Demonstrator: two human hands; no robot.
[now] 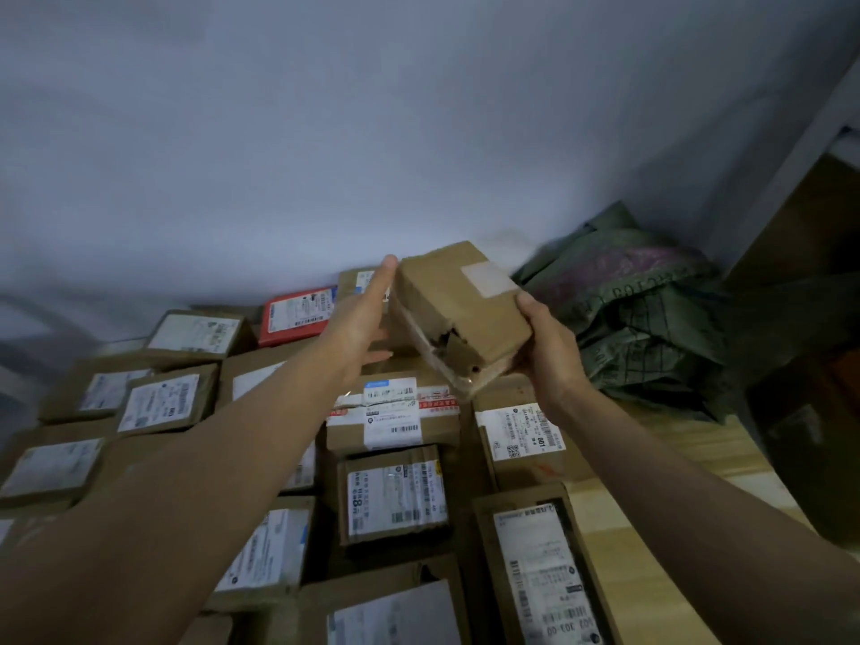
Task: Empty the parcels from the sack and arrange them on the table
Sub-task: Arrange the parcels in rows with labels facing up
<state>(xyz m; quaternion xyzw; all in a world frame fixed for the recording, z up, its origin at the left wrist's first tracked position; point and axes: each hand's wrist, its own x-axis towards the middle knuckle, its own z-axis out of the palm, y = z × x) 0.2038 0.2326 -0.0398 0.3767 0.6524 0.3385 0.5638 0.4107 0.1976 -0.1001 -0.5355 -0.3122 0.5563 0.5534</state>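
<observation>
I hold a brown cardboard parcel [458, 309] tilted in the air above the parcels laid out on the table. It has a pale patch of tape on top and a torn corner on its near side. My right hand [547, 346] grips its right near end, thumb on top. My left hand [367, 314] is flat with straight fingers against its left side. A crumpled green woven sack [647, 309] lies at the far right corner of the table, by the wall.
Several labelled cardboard parcels [395, 493] lie in rows over the wooden table [698, 463], with a red parcel [298, 314] at the back. Bare wood shows at the right edge. A grey wall rises behind; a shelf frame [800, 146] stands at far right.
</observation>
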